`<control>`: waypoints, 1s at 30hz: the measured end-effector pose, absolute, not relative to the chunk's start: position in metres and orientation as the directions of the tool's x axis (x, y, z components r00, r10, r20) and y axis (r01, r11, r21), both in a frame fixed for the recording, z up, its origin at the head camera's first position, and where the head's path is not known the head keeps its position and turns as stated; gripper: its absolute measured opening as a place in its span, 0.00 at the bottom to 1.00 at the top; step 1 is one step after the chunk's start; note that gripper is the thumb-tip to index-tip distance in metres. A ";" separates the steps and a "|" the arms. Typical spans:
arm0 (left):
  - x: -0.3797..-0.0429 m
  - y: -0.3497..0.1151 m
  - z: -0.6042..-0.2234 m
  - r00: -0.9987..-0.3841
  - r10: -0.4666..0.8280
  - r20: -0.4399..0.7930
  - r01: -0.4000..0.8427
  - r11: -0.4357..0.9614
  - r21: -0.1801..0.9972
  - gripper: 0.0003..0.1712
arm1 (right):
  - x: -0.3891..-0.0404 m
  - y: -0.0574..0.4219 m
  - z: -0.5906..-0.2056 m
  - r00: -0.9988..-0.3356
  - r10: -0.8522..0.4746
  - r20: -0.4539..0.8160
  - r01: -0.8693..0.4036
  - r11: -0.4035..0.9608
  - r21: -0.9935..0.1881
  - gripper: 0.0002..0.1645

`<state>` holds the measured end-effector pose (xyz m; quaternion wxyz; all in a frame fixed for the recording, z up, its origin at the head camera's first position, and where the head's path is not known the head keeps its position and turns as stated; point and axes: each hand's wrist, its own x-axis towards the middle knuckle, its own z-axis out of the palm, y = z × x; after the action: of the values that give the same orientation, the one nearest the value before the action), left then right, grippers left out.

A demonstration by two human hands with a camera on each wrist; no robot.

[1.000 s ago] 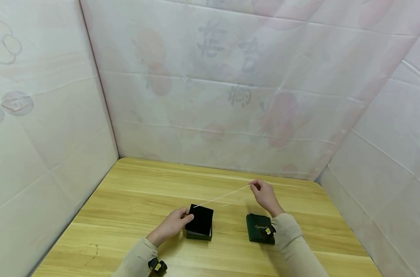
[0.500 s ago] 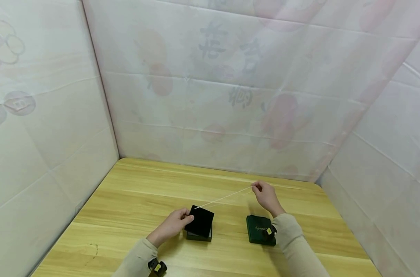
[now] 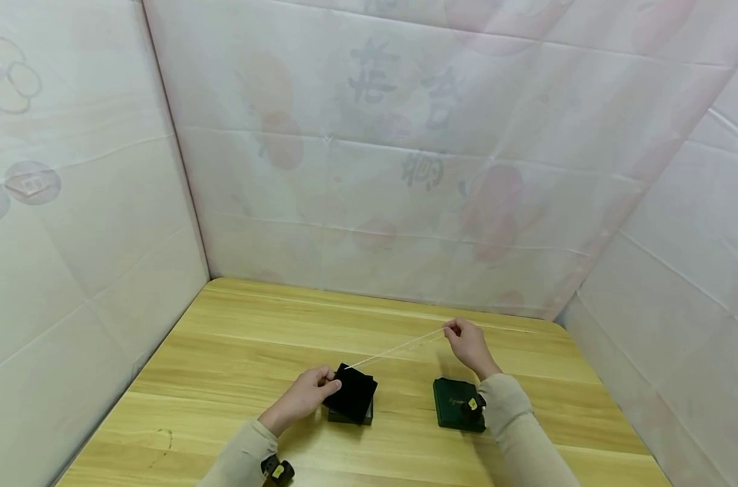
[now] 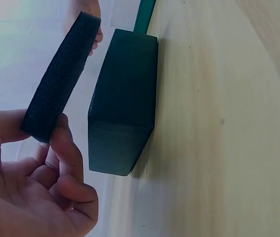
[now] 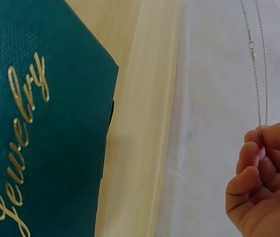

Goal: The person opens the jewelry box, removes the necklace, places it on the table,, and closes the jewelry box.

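Observation:
Between thumb and fingers, my left hand (image 3: 308, 393) pinches a black foam pad (image 3: 352, 394), tilted above the open green box base (image 3: 348, 418). The left wrist view shows the pad (image 4: 61, 79) edge-on, apart from the box base (image 4: 125, 98). My right hand (image 3: 468, 345) pinches one end of a thin silver necklace chain (image 3: 399, 348). Its two strands stretch down to the pad's far corner. In the right wrist view, a small ring clasp shows on the chain (image 5: 257, 74) above the fingertips; how it meets the pad is hidden.
A green box lid (image 3: 456, 404) with gold "Jewelry" lettering lies on the wooden table (image 3: 253, 338) below my right wrist, partly covered by the wrist camera. Pale printed cloth walls (image 3: 375, 223) enclose the back and both sides.
The black pad has turned slightly clockwise and shifted a little toward me over the box base. My right hand has moved slightly right, and the chain's two strands now show apart.

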<state>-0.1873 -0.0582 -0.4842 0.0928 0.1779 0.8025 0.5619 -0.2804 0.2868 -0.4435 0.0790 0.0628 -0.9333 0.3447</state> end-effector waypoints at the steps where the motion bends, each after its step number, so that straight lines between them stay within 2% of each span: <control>1: -0.187 -0.058 -0.484 -0.920 0.389 0.052 0.182 0.305 0.935 0.12 | -0.281 0.287 -0.444 -0.981 -0.061 0.186 -0.167 0.756 -0.633 0.12; 11: -0.187 -0.057 -0.485 -0.915 0.399 0.057 0.184 0.288 0.940 0.10 | -0.284 0.288 -0.445 -0.988 -0.045 0.149 -0.130 0.763 -0.633 0.14; 20: -0.167 -0.054 -0.446 -0.913 0.404 0.062 0.182 0.268 0.946 0.08 | -0.287 0.290 -0.448 -0.990 -0.045 0.136 -0.122 0.762 -0.636 0.13; 30: -0.180 -0.054 -0.470 -0.914 0.398 0.071 0.200 0.293 0.935 0.10 | -0.292 0.298 -0.450 -0.991 -0.042 0.124 -0.112 0.760 -0.641 0.14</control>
<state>-0.1798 -0.0544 -0.4697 0.0879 0.1872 0.7993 0.5642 -0.2921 0.2978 -0.4497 0.0513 0.0410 -0.9366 0.3442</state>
